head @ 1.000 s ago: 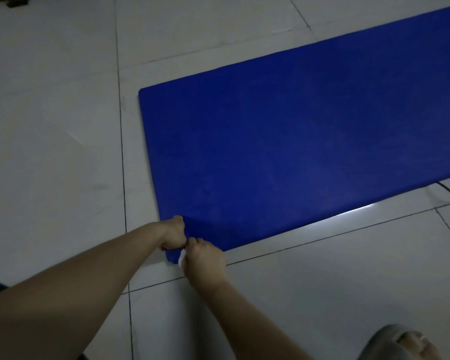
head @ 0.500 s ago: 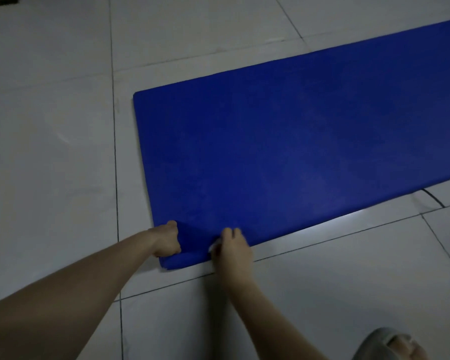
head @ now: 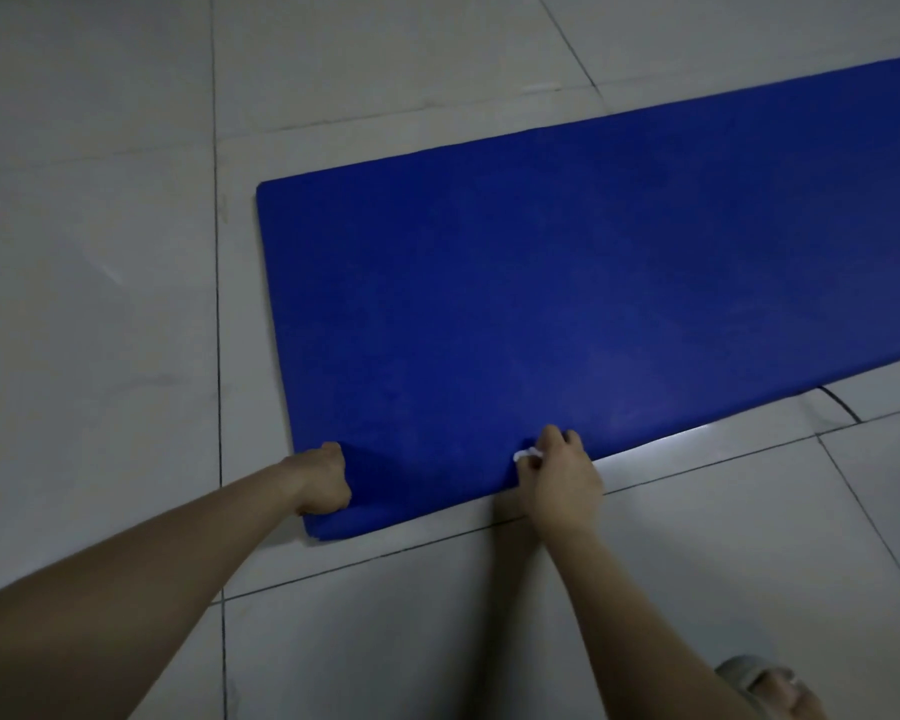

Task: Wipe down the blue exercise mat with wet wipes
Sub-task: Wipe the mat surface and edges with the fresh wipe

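- The blue mat [head: 541,304] is laid flat on a floor of pale glossy tiles [head: 100,304], with its near left corner toward the person and its length running off to the right.
- The mat is judged to be light, soft foam: thick-edged, round-cornered and matte, and likely to bend and slide on the smooth tiles if rubbed unheld.
- It is best held at an edge or corner, where the thickness gives purchase.
- The left hand [head: 323,480] is curled into a fist on the short edge near that corner. Whether the edge is pinched or only pressed down cannot be told.
- A small white wet wipe [head: 527,454], bunched and limp, is clamped between the fingers of the right hand [head: 562,470] and set against the mat's long near edge.
- A thin dark cable [head: 840,405] is seen emerging from under the mat at the right.
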